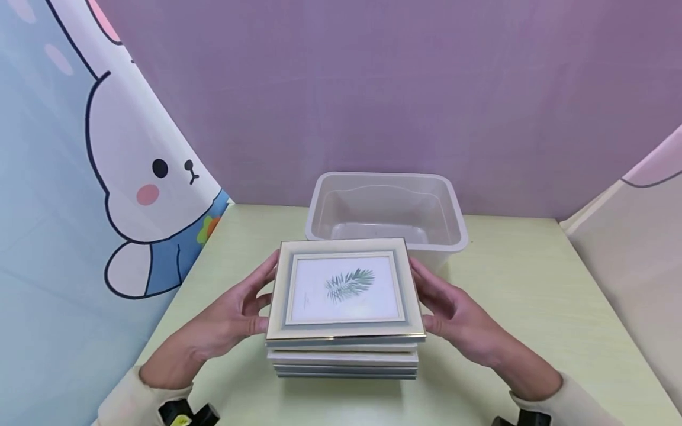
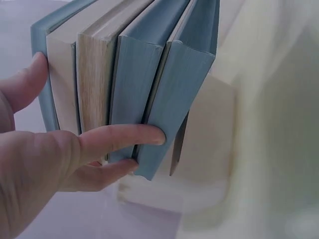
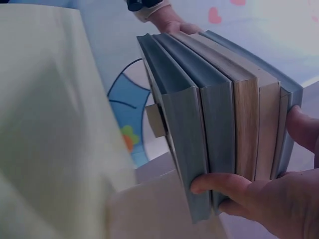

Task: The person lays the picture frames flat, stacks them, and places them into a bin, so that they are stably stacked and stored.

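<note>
Several picture frames (image 1: 346,331) form a stack held off the table between both hands. The top one, in a cream and grey-blue border, shows a green leaf print (image 1: 348,285). My left hand (image 1: 231,319) grips the stack's left side, thumb near the front. On the opposite side my right hand (image 1: 460,322) holds it the same way. In the wrist views the side edges are blue-grey, cream and wood-toned; fingers (image 2: 122,139) press across the lower ones. A stand leg (image 3: 156,121) sticks out from the bottom frame in the right wrist view.
Behind the stack, a light grey plastic bin (image 1: 453,234) stands on the pale green table (image 1: 533,284). A purple backdrop (image 1: 399,89) rises behind it. A rabbit-printed cloth (image 1: 144,130) borders the left, and a pale cloth (image 1: 639,248) the right.
</note>
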Demonstrator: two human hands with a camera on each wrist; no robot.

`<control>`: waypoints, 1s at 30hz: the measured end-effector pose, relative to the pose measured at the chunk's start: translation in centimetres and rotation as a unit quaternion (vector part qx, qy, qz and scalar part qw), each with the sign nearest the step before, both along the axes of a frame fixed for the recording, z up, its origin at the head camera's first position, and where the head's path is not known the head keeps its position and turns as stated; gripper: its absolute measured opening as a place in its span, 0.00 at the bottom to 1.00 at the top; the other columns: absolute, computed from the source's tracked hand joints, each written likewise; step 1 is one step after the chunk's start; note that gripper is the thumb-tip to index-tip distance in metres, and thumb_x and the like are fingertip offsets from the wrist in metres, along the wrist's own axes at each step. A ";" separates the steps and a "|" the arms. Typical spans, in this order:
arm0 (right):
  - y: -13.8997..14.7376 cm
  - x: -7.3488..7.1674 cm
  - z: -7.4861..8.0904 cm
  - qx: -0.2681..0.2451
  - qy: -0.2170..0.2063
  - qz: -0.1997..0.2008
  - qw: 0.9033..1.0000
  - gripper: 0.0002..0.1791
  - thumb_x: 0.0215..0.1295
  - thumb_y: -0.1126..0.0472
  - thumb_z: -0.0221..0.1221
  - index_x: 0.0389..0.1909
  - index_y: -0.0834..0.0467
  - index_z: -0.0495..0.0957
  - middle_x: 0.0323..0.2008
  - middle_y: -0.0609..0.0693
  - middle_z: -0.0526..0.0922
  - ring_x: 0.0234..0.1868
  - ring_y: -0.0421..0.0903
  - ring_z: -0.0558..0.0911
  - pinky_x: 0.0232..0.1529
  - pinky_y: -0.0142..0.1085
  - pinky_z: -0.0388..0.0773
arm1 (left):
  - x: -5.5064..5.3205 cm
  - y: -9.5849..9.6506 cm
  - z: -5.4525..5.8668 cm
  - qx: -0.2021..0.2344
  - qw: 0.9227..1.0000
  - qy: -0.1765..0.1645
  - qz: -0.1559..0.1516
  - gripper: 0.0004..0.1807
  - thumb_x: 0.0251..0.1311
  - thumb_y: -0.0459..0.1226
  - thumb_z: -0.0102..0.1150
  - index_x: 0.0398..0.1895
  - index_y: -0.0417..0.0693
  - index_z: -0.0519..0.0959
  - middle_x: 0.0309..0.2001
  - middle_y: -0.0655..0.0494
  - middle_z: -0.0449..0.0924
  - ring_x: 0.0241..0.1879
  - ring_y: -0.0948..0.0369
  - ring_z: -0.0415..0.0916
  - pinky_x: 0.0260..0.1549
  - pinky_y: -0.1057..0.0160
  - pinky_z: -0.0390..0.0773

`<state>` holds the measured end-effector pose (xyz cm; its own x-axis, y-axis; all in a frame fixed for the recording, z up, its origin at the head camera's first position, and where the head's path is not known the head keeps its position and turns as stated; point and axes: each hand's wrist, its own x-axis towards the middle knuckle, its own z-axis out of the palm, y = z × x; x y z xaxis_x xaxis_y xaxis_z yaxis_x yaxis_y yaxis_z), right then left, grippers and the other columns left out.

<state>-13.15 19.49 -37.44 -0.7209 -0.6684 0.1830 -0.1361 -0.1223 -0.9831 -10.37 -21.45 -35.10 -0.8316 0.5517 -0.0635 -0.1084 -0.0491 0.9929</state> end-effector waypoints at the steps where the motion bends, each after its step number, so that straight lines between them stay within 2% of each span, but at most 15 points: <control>1: 0.1 0.0 0.5 0.000 0.000 0.001 1.000 0.48 0.71 0.66 0.61 0.83 0.49 0.43 0.82 0.61 0.48 0.76 0.33 0.63 0.70 0.26 0.66 | 0.0 0.0 0.4 0.001 1.000 0.003 -0.002 0.57 0.64 0.33 0.67 0.83 0.71 0.38 0.82 0.45 0.31 0.76 0.35 0.48 0.58 0.56 0.81; 9: 0.7 0.1 4.2 0.011 0.003 0.000 1.000 0.47 0.71 0.68 0.59 0.83 0.48 0.43 0.81 0.62 0.49 0.75 0.35 0.65 0.68 0.29 0.71 | -0.6 0.6 2.9 0.005 0.999 0.037 -0.022 0.57 0.64 0.34 0.67 0.83 0.72 0.37 0.82 0.44 0.31 0.76 0.31 0.46 0.59 0.57 0.81; 14: 1.3 -0.4 6.4 0.012 0.007 -0.004 1.000 0.48 0.72 0.71 0.58 0.83 0.47 0.42 0.81 0.62 0.49 0.74 0.39 0.68 0.66 0.33 0.75 | -1.6 1.1 4.8 0.000 0.997 0.063 -0.033 0.57 0.65 0.35 0.66 0.82 0.74 0.36 0.83 0.49 0.30 0.76 0.29 0.44 0.60 0.57 0.80; 18: 2.2 -1.7 8.2 0.013 0.019 -0.001 1.000 0.47 0.73 0.71 0.56 0.83 0.46 0.41 0.81 0.61 0.48 0.74 0.41 0.69 0.64 0.37 0.78 | -3.3 1.9 6.5 -0.006 0.996 0.084 -0.041 0.57 0.65 0.39 0.66 0.82 0.76 0.36 0.83 0.53 0.31 0.77 0.30 0.44 0.60 0.56 0.80; 23: 3.4 -3.9 9.9 -0.002 0.003 0.024 1.000 0.46 0.76 0.67 0.54 0.83 0.44 0.39 0.81 0.58 0.52 0.71 0.45 0.73 0.59 0.40 0.82 | -5.9 2.9 8.1 0.008 0.995 0.079 -0.061 0.58 0.63 0.39 0.68 0.82 0.77 0.35 0.84 0.54 0.32 0.77 0.32 0.47 0.59 0.52 0.81; 27: 4.3 -6.0 10.9 -0.025 -0.015 0.053 0.998 0.45 0.77 0.68 0.51 0.83 0.43 0.37 0.82 0.55 0.47 0.70 0.46 0.74 0.59 0.40 0.82 | -7.9 3.7 9.1 0.012 0.995 0.070 -0.074 0.59 0.65 0.33 0.65 0.81 0.78 0.34 0.84 0.56 0.32 0.77 0.34 0.50 0.59 0.50 0.81; 30: 5.0 -7.8 11.4 -0.054 -0.023 0.078 0.995 0.45 0.77 0.70 0.50 0.83 0.44 0.36 0.83 0.54 0.42 0.71 0.47 0.74 0.59 0.40 0.82 | -9.5 4.4 10.0 0.013 0.995 0.068 -0.076 0.57 0.68 0.25 0.58 0.81 0.78 0.34 0.84 0.57 0.33 0.77 0.35 0.50 0.58 0.51 0.82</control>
